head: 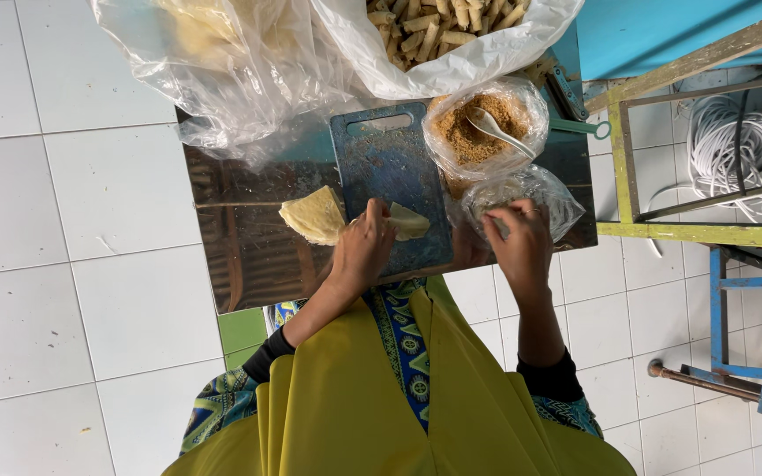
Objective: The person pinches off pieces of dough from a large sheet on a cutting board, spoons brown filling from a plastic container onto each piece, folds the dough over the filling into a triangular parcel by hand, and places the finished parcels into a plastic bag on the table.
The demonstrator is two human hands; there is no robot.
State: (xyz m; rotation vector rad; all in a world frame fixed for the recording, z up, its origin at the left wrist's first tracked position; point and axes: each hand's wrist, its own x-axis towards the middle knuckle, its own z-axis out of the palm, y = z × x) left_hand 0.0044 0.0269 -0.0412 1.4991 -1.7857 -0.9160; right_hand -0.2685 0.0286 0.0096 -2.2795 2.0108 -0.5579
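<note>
I look straight down at a low, shiny metal table (249, 264) on a white tiled floor. My left hand (362, 251) rests on a blue cutting board (387, 167), fingers curled down and pressing a small pale yellow pastry wrapper (409, 220) flat against the board. Just to the left of that hand, off the board's edge, lies a stack of the same pale wrappers (313, 216), folded into a wedge.

My right hand (520, 242) reaches into a small clear plastic bag (535, 189) at the board's right edge, fingertips pinched together inside its mouth; I cannot tell what they grip.

Just beyond that bag sits another clear bag of brown crumbly filling (478, 137) with a white spoon (497, 130) lying in it. At the far edge of the table, a large white plastic bag (451, 62) holds many finished rolled sticks (438, 22). A crumpled clear plastic sheet (231, 62) lies to its left.
</note>
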